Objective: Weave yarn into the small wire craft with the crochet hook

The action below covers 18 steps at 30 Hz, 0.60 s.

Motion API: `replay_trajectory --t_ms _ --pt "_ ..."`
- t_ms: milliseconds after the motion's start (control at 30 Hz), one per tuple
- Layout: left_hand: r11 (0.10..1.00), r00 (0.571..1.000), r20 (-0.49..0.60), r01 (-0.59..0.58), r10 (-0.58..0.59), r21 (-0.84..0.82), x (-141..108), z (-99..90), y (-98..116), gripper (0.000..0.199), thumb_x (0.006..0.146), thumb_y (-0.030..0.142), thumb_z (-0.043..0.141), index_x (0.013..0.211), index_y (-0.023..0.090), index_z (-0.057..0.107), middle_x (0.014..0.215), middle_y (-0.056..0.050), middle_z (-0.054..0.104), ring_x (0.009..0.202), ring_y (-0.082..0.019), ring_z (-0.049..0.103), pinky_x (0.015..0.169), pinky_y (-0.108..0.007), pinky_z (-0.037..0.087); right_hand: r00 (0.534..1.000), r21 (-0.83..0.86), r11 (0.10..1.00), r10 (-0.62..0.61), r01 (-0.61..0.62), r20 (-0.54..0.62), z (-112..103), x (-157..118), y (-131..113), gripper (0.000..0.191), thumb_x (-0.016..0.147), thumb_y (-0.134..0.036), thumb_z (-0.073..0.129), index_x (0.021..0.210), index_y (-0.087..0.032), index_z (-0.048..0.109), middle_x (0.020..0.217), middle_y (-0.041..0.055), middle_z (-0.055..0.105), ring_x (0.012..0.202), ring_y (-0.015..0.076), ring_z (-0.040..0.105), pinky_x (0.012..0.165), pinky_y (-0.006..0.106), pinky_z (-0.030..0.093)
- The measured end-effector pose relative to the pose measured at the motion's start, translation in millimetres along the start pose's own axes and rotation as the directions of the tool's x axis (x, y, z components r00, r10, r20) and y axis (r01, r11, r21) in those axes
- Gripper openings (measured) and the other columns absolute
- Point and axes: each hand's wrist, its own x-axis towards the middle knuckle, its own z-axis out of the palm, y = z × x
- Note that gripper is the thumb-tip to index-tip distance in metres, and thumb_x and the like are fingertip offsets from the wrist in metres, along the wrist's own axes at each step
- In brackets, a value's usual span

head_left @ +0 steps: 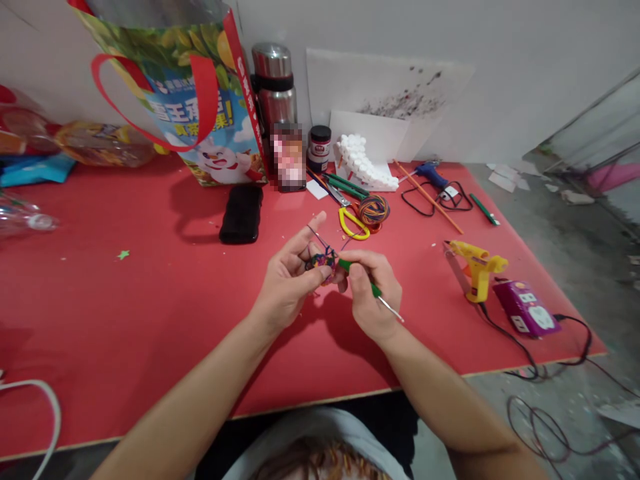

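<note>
My left hand (290, 280) pinches a small piece of multicoloured crochet work (324, 261) between thumb and fingers. Its index finger is raised, and a dark strand of yarn runs from it down to the piece. A crochet hook with a green handle (376, 291) is gripped in my right hand (373, 287); one metal end sticks out toward me, while the other end meets the crochet work and is hidden there. Beyond my hands lies a ball of multicoloured yarn (374, 209), beside scissors with yellow handles (354, 224).
On the red table (125, 320) stand a large printed bag (200, 100), a steel thermos (277, 87), a phone (289, 160) and a dark jar (319, 148). A black case (241, 213) lies nearer. At right are a yellow glue gun (477, 267), a purple power strip (527, 308) and cables.
</note>
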Motion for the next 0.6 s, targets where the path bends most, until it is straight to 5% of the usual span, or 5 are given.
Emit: replay_trajectory --t_ms 167,300,433,533,600 --pt "0.995 0.996 0.090 -0.001 -0.008 0.099 0.2 -5.8 -1.1 0.085 0.081 0.017 0.084 0.159 0.028 0.054 0.081 0.004 0.062 0.063 -0.007 0.055 0.059 -0.017 0.048 0.969 0.355 0.901 0.222 -0.247 0.111 -3.2 16.6 0.7 0.024 0.105 -0.041 0.062 0.095 -0.022 0.074 0.056 -0.0045 0.061 0.043 0.0088 0.046 0.041 0.021 0.035" --pt "0.961 0.995 0.092 -0.068 0.045 0.266 0.2 -3.4 -0.6 0.083 0.082 0.014 0.082 0.160 0.025 0.053 0.075 0.005 0.058 0.064 -0.007 0.054 0.062 -0.016 0.047 0.976 0.109 0.972 0.200 -0.209 0.090 -13.3 18.6 -8.9 0.025 0.105 -0.040 0.062 0.098 -0.021 0.076 0.055 -0.0044 0.060 0.042 0.0090 0.045 0.044 0.024 0.037" --pt "0.941 0.994 0.023 -0.109 0.107 0.321 -0.7 2.7 -2.3 0.079 0.084 0.019 0.083 0.158 0.024 0.056 0.075 0.005 0.056 0.065 -0.008 0.055 0.063 -0.018 0.047 0.999 -0.323 0.945 -0.040 0.049 0.034 -10.9 8.2 -14.0 0.021 0.106 -0.034 0.059 0.108 -0.026 0.078 0.080 0.0023 0.076 0.069 0.0160 0.070 0.074 0.033 0.059" --pt "0.950 0.991 0.034 -0.131 0.126 0.284 -1.4 2.7 -4.3 0.074 0.086 0.021 0.083 0.156 0.026 0.059 0.078 0.004 0.060 0.064 -0.008 0.056 0.061 -0.018 0.049 0.985 -0.373 0.912 -0.170 0.169 0.029 -5.2 1.0 -10.5 0.020 0.106 -0.028 0.057 0.114 -0.028 0.076 0.104 0.0059 0.081 0.092 0.0204 0.077 0.090 0.037 0.061" --pt "0.964 0.992 0.062 -0.121 0.109 0.235 -1.3 0.8 -4.4 0.071 0.087 0.023 0.083 0.155 0.028 0.060 0.078 0.003 0.061 0.060 -0.008 0.055 0.056 -0.018 0.048 0.992 -0.337 0.934 -0.129 0.118 -0.013 -2.9 -1.7 -7.5 0.020 0.106 -0.030 0.059 0.117 -0.030 0.075 0.111 0.0060 0.080 0.097 0.0216 0.076 0.093 0.039 0.061"
